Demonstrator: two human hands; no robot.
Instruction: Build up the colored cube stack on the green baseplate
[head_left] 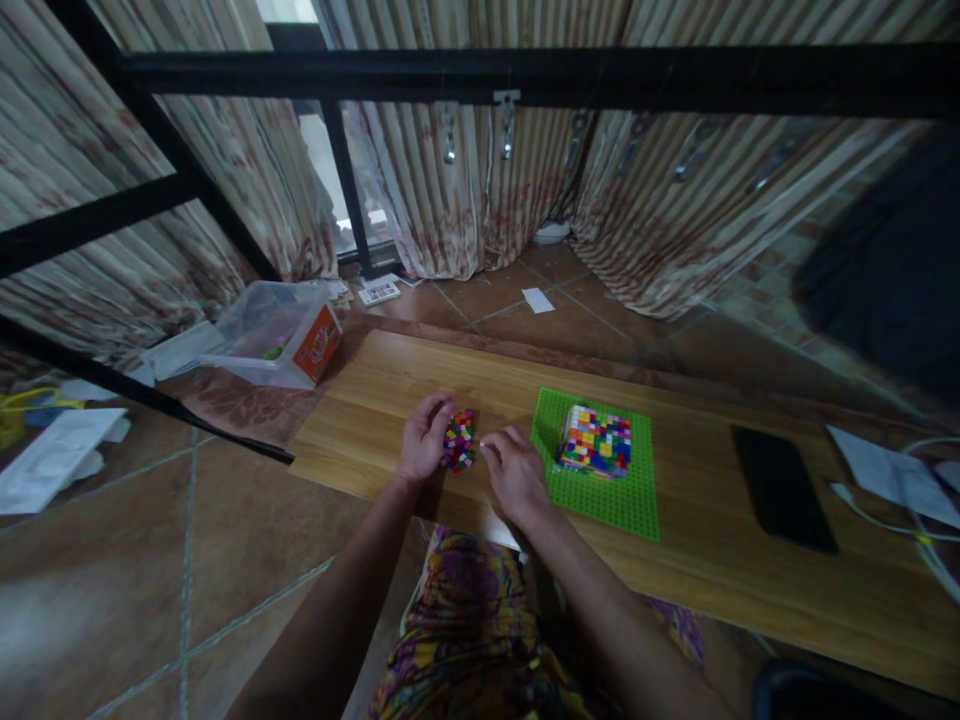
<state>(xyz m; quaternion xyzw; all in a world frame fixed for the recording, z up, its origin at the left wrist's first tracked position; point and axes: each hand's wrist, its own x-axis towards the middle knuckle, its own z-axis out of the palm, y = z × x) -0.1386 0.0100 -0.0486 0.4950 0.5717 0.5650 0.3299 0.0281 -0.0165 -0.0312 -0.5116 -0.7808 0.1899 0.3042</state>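
On the wooden bench lies a small heap of multicoloured toy bricks (459, 441). My left hand (424, 438) rests along the heap's left side, its fingers loosely curved and apart, with no brick visible in its grip. Just right of the heap is my right hand (516, 472), with thumb and forefinger pinched together; whatever may be between the fingertips is too small to make out. Farther right, a green baseplate (600, 508) lies flat and bears a block built of many colourful bricks (598, 441).
A clear plastic box (262, 335) with an orange label stands on the floor beyond the bench's left end. A black phone-like slab (782, 487) lies on the bench (697, 560) at right, near white paper and cables (877, 510). Black metal bars (465, 75) cross in front.
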